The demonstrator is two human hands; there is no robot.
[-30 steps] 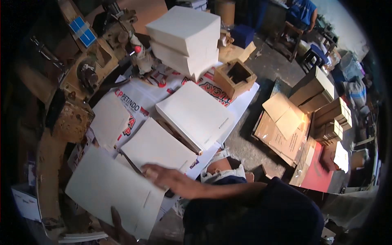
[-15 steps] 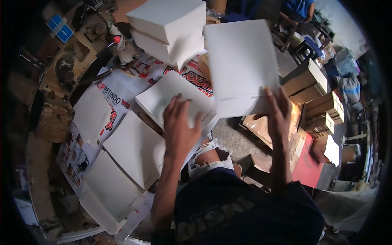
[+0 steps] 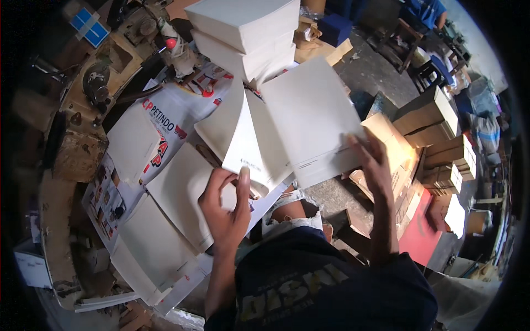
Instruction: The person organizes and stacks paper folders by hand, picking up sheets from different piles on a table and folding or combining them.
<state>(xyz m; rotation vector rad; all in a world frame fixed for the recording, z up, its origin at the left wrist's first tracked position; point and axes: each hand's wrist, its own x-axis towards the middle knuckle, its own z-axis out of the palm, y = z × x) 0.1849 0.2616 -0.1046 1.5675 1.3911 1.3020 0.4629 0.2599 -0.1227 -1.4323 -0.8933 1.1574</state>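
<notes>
My left hand (image 3: 225, 205) pinches the near corner of a white paper sheet (image 3: 240, 146), whose edge curls up off the middle paper stack (image 3: 212, 126). Thumb and fingers meet at that corner. My right hand (image 3: 373, 165) grips a pale paper sheet (image 3: 312, 118) by its lower right edge, with the thumb on top; whether it is one sheet or several I cannot tell. This sheet is tilted beside the middle stack, just to its right. Closer to me on the left lie another paper stack (image 3: 179, 190) and a lower pile of sheets (image 3: 154, 243).
Tall white paper blocks (image 3: 243, 41) stand at the back of the table, on a printed plastic sheet (image 3: 193, 105). A worn metal machine (image 3: 83, 138) borders the left. Tied brown bundles (image 3: 428, 118) sit on the right; a person in blue (image 3: 425, 14) is at the far right.
My left hand has gone from lying spread over the middle stack to pinching and lifting a sheet corner. The sheet in my right hand has lowered and tilted.
</notes>
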